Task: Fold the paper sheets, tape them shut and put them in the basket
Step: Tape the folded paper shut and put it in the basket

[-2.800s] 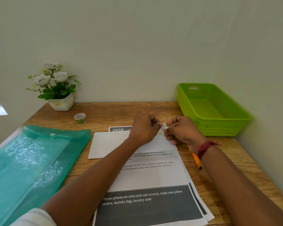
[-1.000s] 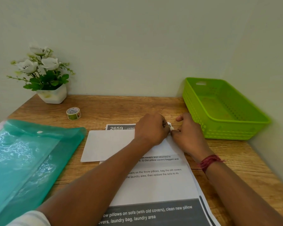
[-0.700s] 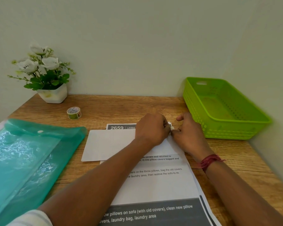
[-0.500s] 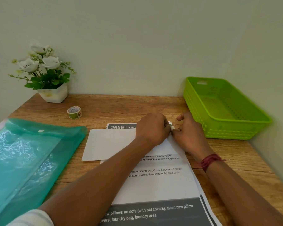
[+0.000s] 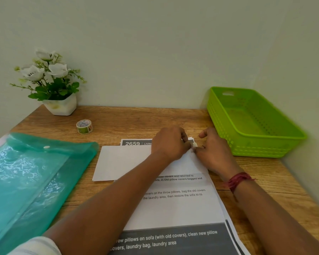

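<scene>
Both hands have come down from just above the desk: the left hand [image 5: 170,142] and right hand [image 5: 213,151] now lie on the far right corner of the folded sheet [image 5: 122,161], with the piece of tape [image 5: 194,144] between them at the sheet's edge rather than held up in the air. One digit of the right hand now sticks out, lifted. The orange pen beside the right wrist is out of sight. The last second brings no visible move.

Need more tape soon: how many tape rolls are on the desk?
1: the tape roll lies in front of the flower pot; the green folder could hide others.
</scene>
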`<act>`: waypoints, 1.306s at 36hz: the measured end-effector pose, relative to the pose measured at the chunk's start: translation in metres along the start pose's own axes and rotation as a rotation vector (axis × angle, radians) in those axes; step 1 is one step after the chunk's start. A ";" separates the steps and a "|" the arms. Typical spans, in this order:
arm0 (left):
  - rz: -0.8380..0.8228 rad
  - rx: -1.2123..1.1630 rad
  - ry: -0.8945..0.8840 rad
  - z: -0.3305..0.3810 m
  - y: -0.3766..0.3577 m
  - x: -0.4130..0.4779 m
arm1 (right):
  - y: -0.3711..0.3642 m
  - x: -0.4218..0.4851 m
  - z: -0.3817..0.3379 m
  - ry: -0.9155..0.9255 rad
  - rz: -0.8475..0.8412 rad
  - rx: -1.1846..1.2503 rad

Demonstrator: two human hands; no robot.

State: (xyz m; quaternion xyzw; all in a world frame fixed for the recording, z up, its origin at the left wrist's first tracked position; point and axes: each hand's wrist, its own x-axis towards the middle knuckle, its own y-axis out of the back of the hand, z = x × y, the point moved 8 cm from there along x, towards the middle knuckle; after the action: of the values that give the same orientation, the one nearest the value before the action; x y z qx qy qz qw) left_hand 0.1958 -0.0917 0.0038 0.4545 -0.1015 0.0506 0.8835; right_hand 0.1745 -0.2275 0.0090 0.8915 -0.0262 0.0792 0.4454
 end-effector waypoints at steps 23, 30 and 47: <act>-0.010 -0.128 0.088 -0.012 0.001 0.005 | -0.008 -0.011 -0.018 0.146 -0.148 -0.436; -0.008 -0.134 0.083 -0.013 0.001 0.005 | -0.006 -0.018 -0.026 0.214 -0.203 -0.548; -0.002 -0.127 0.057 -0.012 0.003 0.004 | 0.002 -0.018 -0.025 0.165 -0.197 -0.479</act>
State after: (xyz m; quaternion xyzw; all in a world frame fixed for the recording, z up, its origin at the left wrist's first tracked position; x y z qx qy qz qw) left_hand 0.2005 -0.0804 -0.0002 0.3960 -0.0788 0.0563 0.9131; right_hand 0.1531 -0.2095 0.0226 0.7493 0.0793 0.0995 0.6499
